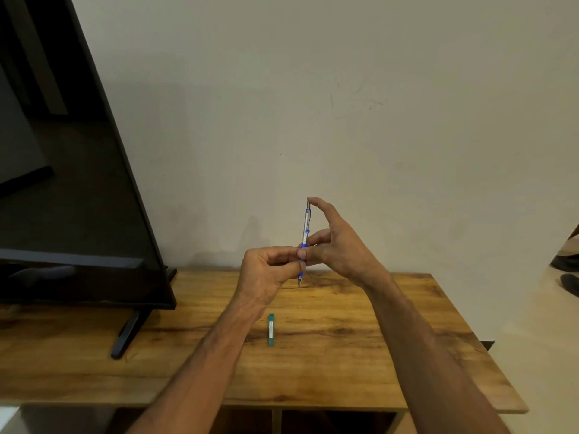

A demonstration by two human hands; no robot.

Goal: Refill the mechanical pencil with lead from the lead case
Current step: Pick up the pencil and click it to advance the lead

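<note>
A silver and blue mechanical pencil [305,228] stands upright in the air above the back of the wooden table [360,346], tip down. My left hand [266,272] pinches its blue grip low on the barrel. My right hand [336,242] rests its thumb and lower fingers on the barrel, with the forefinger pressed on the pencil's top end. The small teal lead case [271,329] lies flat on the table between my forearms, apart from both hands.
A large black television [72,189] on a black stand foot [127,335] fills the left side of the table. A plain wall rises right behind the table's back edge. The table's right edge drops to a pale floor with dark objects [568,277].
</note>
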